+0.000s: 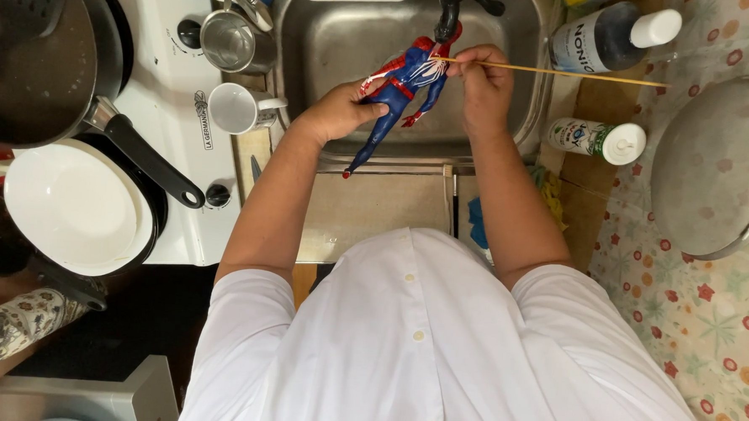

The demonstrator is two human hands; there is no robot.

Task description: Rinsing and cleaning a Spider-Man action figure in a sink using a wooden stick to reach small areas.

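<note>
left hand (338, 112) fingers clamped on red-blue action figure (404, 84), over sink (331, 40) | right hand (481, 85) fingers pinched on thin wooden skewer (566, 73), tip touching figure's chest | risk: skewer likely snaps if levered; figure could drop into basin

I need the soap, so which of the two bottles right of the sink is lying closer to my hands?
The small white bottle with the white cap; the larger dark one lies farther back.

The black pan (28, 52) at the upper left is cut off by the edge. The right hand (481, 85) hides the thin stick's (566, 73) near end.
</note>
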